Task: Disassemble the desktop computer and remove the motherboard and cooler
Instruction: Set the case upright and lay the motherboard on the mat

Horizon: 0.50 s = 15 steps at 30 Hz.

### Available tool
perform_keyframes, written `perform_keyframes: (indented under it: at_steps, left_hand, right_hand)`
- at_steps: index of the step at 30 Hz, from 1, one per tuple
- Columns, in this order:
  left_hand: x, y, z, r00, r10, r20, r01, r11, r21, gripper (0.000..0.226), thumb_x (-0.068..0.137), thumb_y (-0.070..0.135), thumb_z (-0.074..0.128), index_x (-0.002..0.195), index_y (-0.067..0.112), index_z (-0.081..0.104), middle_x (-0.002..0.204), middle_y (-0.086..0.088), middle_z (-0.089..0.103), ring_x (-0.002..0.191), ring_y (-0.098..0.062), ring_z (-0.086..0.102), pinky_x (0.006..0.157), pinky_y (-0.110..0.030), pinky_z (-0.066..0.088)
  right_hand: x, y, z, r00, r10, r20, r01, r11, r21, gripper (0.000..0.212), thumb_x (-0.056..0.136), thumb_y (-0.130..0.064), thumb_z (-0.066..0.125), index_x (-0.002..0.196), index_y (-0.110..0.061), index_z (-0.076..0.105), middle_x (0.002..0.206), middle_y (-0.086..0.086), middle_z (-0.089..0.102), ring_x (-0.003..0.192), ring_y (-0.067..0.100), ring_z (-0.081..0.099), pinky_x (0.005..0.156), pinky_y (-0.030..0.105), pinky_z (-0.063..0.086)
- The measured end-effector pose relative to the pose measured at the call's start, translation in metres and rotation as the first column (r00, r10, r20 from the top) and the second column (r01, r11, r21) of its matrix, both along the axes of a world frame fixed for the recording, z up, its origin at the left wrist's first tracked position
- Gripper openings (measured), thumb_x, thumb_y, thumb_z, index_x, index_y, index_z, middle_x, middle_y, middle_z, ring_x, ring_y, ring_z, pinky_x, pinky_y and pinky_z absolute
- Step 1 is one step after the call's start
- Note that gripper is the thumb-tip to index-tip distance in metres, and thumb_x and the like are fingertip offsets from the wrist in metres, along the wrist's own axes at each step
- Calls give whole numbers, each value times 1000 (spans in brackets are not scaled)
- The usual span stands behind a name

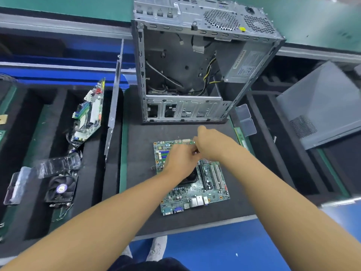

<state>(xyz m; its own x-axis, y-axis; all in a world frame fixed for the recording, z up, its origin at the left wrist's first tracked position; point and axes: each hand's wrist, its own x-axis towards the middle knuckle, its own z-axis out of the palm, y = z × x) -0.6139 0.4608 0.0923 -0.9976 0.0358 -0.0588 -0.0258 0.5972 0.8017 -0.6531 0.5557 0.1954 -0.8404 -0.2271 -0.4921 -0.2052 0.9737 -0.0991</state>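
- Dark foam matting covered the table (175,222), with blue floor below its near edge.
- Just beyond the 2 grips stood the opened computer case (183,75), its bay showing only loose cables.
- Directly beneath the grips lay the motherboard (195,194), flat on the mat and out of the case.
- Left grip (180,161) hung over the cooler (192,177), a dark block on the board showing at its heel. Right grip (213,145) sat just to its right, the 2 meeting over the board's far half.
- Whether either grip was clamped or apart could not be told: the fingertips were hidden, with only 1 small shiny speck between them.
- Well to the left of the grips, a 2nd board (88,114) leaned in a foam slot, and a loose fan (60,188) lay nearer.
- The step in hand seemed to be freeing the cooler from the board. The next move probably called for releasing its fasteners or lead, then a straight lift.
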Motion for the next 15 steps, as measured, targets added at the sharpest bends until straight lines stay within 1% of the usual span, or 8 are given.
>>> perform_keyframes:
  at_steps: [2,5,7,9,11,12,13,15]
  left_hand:
    - [-6,14,4,999,-48,12,48,999,-7,22,91,27,65,73,16,72,44,3,47,46,-23,43,55,-37,46]
    - [-13,24,1,993,-115,-7,115,991,70,15,91,23,67,83,12,75,46,3,52,41,-9,40,49,-29,37]
    - [-20,23,0,981,-193,9,190,975,115,11,93,24,66,92,18,76,48,-4,55,39,-13,40,45,-23,32]
    - [-28,22,-1,961,-278,14,273,952,136,17,97,28,63,108,28,75,51,-3,51,43,-15,37,47,-25,33]
    - [-36,25,3,936,-351,18,348,932,103,23,98,28,60,119,31,71,64,-1,64,55,-18,50,60,-28,44]
    - [-39,27,4,925,-380,23,376,921,99,24,98,26,61,120,29,71,79,0,72,69,-21,61,72,-31,50]
    - [-42,28,5,914,-406,24,401,910,110,23,98,24,61,119,26,72,92,1,75,85,-23,66,83,-35,52]
    - [-44,25,3,894,-448,11,440,884,158,18,97,19,62,108,27,73,103,6,74,99,-16,67,93,-33,50]
  right_hand:
    - [-6,19,2,999,-32,8,32,999,-22,13,105,-19,37,96,-10,34,73,3,39,66,22,46,49,33,26]
    - [-7,38,0,999,28,28,-29,999,26,15,100,-12,44,92,-13,31,74,5,44,62,20,44,51,36,29]
    - [-8,46,1,997,62,42,-64,997,47,19,97,-10,48,93,-14,30,78,5,45,71,29,48,59,37,34]
    - [-13,56,8,994,80,70,-84,995,60,18,98,-12,50,99,-15,32,88,8,50,82,32,48,69,40,41]
    - [-17,68,14,992,85,88,-92,993,74,11,101,-15,46,107,-15,37,105,13,58,88,32,50,79,43,47]
    - [-18,73,15,992,88,92,-95,993,77,12,102,-15,45,112,-14,40,111,15,59,90,32,50,82,44,48]
    - [-17,77,17,991,91,93,-98,992,76,14,102,-15,45,116,-12,41,114,17,60,91,33,51,83,45,48]
    - [-14,75,15,987,130,90,-136,989,64,19,102,-16,47,119,-11,41,115,17,59,96,34,55,82,45,48]
